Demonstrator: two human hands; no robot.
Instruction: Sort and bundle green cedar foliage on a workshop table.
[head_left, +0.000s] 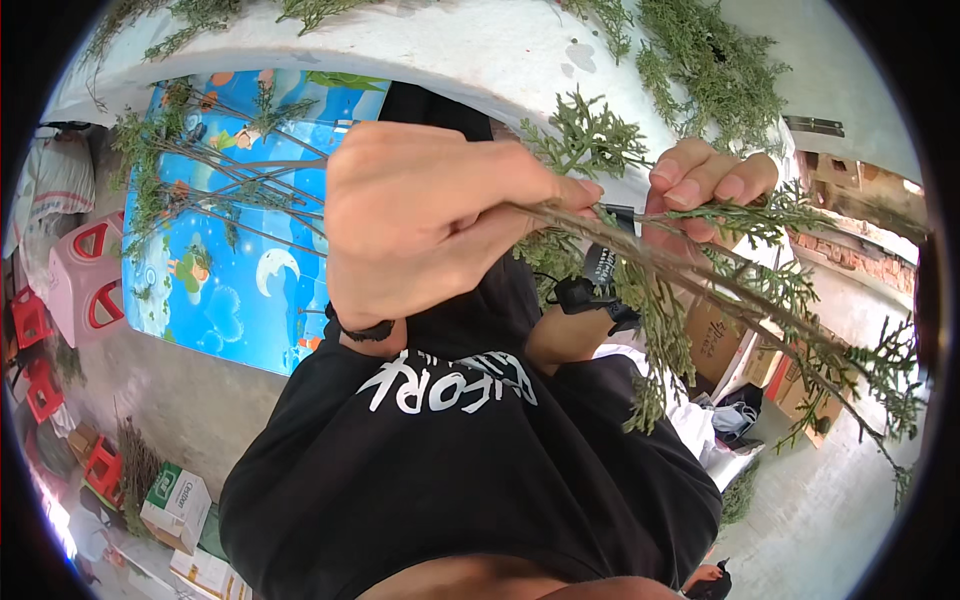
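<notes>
My left hand, its back to the camera, pinches brown stems of leafy conifer branches between thumb and fingers; they reach to the lower right. My right hand, fingers curled, grips a thin green conifer sprig just right of the left fingertips. Another sprig stands up behind the hands. Long bare stems with leafy ends stretch over a blue printed tabletop at left; whether the left hand also holds them cannot be told. A black band is on each wrist.
A white-covered surface curves along the far side, with conifer cuttings on it. A pink stool and red stools stand left. Cardboard boxes lie at lower left and right. Bundled branches stand by the left boxes.
</notes>
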